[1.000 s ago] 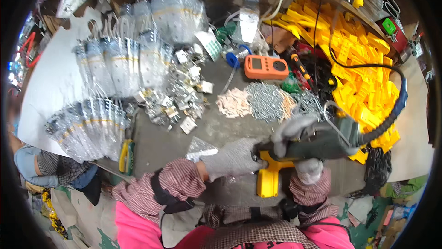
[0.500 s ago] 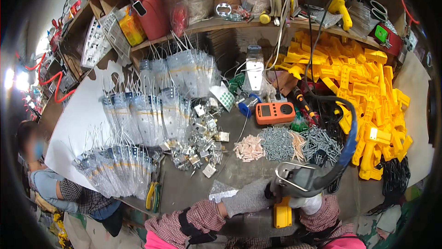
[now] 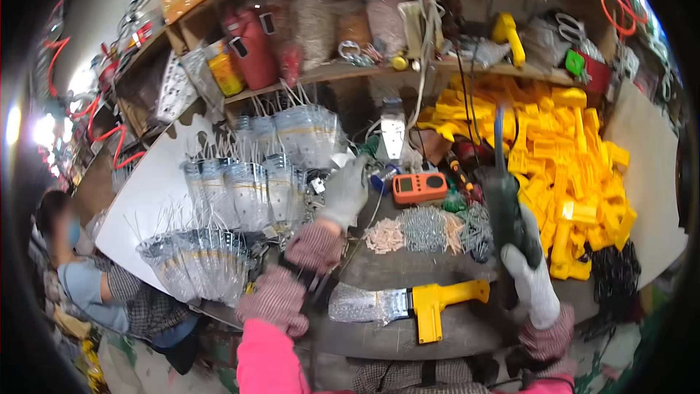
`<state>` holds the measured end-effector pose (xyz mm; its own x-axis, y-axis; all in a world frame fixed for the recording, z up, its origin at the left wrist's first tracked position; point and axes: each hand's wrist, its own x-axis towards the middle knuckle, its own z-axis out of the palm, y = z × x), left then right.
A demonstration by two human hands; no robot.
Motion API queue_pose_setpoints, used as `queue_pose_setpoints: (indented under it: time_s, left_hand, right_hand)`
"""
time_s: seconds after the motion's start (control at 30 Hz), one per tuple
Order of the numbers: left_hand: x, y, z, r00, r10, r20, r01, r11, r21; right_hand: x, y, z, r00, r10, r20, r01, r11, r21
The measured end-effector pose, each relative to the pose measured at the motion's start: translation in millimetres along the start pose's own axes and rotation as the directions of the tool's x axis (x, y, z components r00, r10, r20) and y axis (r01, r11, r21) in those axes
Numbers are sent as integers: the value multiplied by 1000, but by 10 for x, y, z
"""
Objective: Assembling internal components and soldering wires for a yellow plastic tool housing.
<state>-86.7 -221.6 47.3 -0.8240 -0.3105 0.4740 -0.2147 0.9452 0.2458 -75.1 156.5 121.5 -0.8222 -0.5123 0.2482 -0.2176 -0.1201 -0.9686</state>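
My gloved left hand (image 3: 345,193) reaches forward over the small metal parts, its fingertips at a white sheet (image 3: 340,159) it largely covers. Motion blur hides whether the fingers grip it. On the right, my gloved right hand (image 3: 531,281) is wrapped round a dark corded power tool (image 3: 504,223), held upright above the table. Between my arms lies a yellow plastic handle (image 3: 435,306), joined at its left to a flat piece in clear bubble wrap (image 3: 364,304).
Bundled bubble-wrapped pieces with wires (image 3: 200,263) fill the left. Beyond the handle are an orange meter (image 3: 419,188), grey screws (image 3: 425,230) and pale plugs (image 3: 384,236). Yellow handle shells (image 3: 565,153) pile up at right. A person (image 3: 95,285) sits far left.
My left hand has left the work in front of me and moved forward to the white sheet. The right hand has lifted the power tool off the yellow handle, which now lies turned sideways.
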Motion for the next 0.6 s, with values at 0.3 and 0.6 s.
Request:
queue_pose_setpoints:
  time_s: [0.3,0.6]
  left_hand:
    - [591,-442,294,985,-155,81,133,964,229]
    - [-705,1149,-1258,874,333,354,-141,871,-471]
  right_hand:
    - [-1246,976,-1504,990,-19,-136,-134,90,-987]
    - [346,231,292,863,-381,332,494,775,-394]
